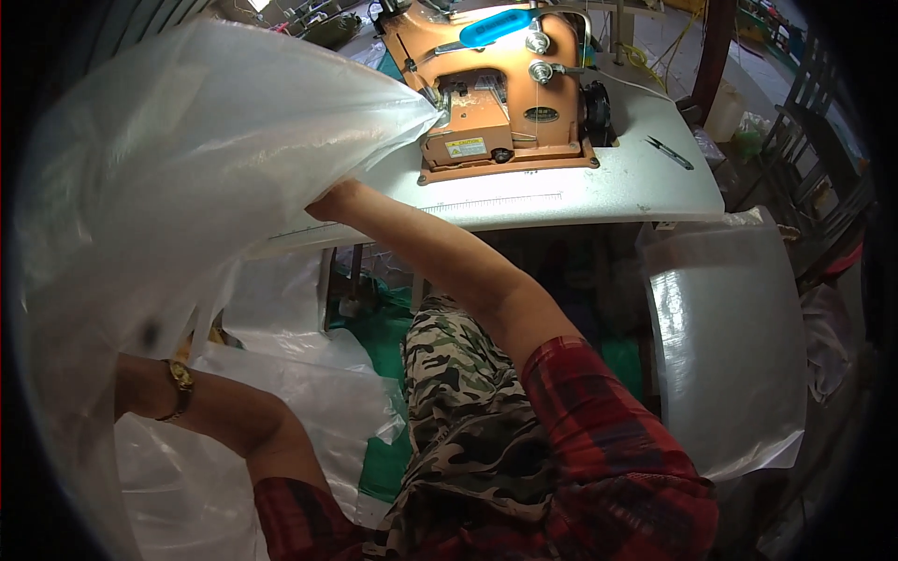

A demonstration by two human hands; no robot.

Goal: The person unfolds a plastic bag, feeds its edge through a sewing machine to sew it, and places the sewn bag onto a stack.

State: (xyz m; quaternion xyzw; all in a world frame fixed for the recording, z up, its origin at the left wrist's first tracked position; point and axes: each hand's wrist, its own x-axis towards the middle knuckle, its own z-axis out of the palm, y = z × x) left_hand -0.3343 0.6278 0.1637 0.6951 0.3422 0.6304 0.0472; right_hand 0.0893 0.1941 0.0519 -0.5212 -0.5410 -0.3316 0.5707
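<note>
The thin, soft, slippery bag (187, 159) at 10 o'clock is best gripped at its edge; both hands' grip cannot be told.

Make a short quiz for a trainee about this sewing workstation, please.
1. True or false: the snips lie on the table, right of the orange sewing machine.
2. What does the right hand grip?
A. the large clear plastic bag
B. a handwheel
3. Fill in: the left wrist wears a ____.

Key: 1 true; 2 A; 3 gold watch. The left hand is hidden behind the bag.
</note>
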